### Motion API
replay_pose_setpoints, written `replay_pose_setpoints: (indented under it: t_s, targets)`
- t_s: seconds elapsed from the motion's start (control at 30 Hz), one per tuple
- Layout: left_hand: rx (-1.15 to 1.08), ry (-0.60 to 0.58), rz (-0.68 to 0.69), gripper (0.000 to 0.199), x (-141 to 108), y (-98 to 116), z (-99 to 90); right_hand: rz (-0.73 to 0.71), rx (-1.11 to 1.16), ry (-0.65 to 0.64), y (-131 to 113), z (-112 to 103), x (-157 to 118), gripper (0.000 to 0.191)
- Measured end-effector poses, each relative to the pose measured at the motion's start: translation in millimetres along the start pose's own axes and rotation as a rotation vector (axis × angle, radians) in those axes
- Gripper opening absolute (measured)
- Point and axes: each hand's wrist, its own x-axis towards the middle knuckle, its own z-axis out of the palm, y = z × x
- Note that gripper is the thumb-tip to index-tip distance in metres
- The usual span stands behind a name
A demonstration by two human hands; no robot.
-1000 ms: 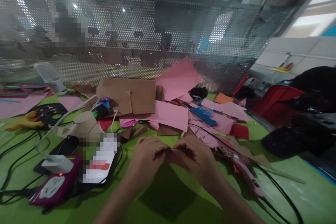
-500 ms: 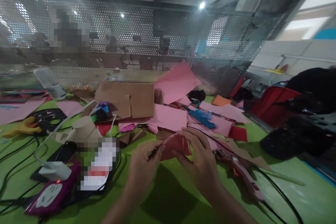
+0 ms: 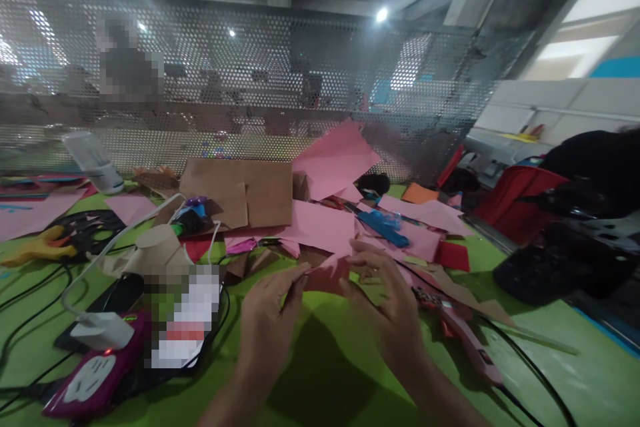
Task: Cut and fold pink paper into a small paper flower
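My left hand [image 3: 275, 310] pinches the left edge of a curved piece of pink paper [image 3: 330, 273] above the green table. At the paper's right side, my right hand [image 3: 383, 287] has its thumb and fingers apart, with a gap between them; whether a fingertip touches the paper is unclear. Behind the hands lie pink sheets [image 3: 323, 225] and a folded brown cardboard piece [image 3: 267, 190]. A pink glue gun [image 3: 470, 340] rests to the right of my right hand, its black cable running toward the front edge.
A purple power strip [image 3: 95, 373] with a white plug [image 3: 103, 330] and cables occupies the front left. Near it are a blurred-out phone [image 3: 187, 320] and yellow-handled scissors [image 3: 43, 247]. A blue tool [image 3: 385, 227] lies among papers. A perforated metal screen [image 3: 240, 93] stands behind.
My right hand's fingers have spread away from the paper's face, and the paper now looks flatter and more tilted. My left hand has shifted slightly left.
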Motion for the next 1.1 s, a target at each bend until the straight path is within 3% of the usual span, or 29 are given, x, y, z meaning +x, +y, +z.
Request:
replay_pose_setpoints:
  t_s: [0.1, 0.2, 0.3, 0.53, 0.8, 1.1]
  targets:
    - [-0.015, 0.046, -0.014, 0.023, 1.1, -0.3, -2.2, 0.200, 0.167, 0.041, 7.3, -0.2, 1.6, 0.026]
    - [-0.048, 0.069, -0.039, 0.024, 1.7, 1.0, -4.0, 0.434, 0.427, -0.031, 11.9, 2.8, 2.6, 0.023]
    - [-0.071, 0.063, -0.052, 0.025, 2.0, 1.9, -4.0, 0.547, 0.657, -0.089, 10.1, 6.7, 2.9, 0.024]
    - [-0.080, 0.025, -0.056, 0.023, 0.1, -0.9, 2.9, 0.516, 0.797, 0.014, -0.7, 7.2, 1.8, 0.040]
    - [-0.104, -0.029, -0.103, 0.029, 0.1, -0.8, 4.9, 0.530, 0.626, -0.159, -1.9, 6.0, -4.2, 0.022]
    - [-0.153, -0.058, -0.156, 0.032, 0.6, 0.9, 4.5, 0.311, 0.292, -0.270, -5.0, 1.3, 1.4, 0.025]
